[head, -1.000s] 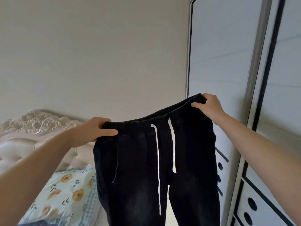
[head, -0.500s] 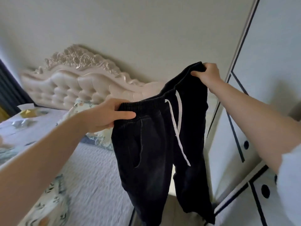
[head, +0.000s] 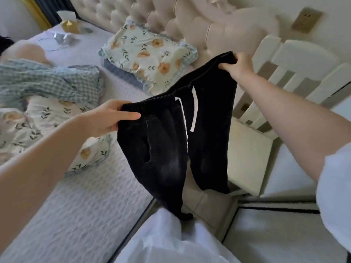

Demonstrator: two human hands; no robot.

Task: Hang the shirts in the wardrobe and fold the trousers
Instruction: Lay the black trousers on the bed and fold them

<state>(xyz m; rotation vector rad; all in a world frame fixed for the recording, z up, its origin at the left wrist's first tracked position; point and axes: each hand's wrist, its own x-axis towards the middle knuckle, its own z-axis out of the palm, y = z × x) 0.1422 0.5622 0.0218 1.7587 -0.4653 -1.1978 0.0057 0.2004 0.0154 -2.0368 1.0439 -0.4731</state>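
A bed (head: 79,202) under a white quilted cover fills the left of the room, backed by a cream tufted headboard (head: 171,18). A floral pillow (head: 148,52) lies at its head atop a grey-blue cushion (head: 121,73). A green gingham blanket (head: 47,82) lies rumpled on the bed, touching a floral quilt (head: 38,126). A gold box (head: 69,27) sits at the far corner, near a dark curtain (head: 51,6). Beside the bed stands a white slat-backed chair (head: 302,52) with a cream seat; a brass socket (head: 306,19) is set in the wall above it.
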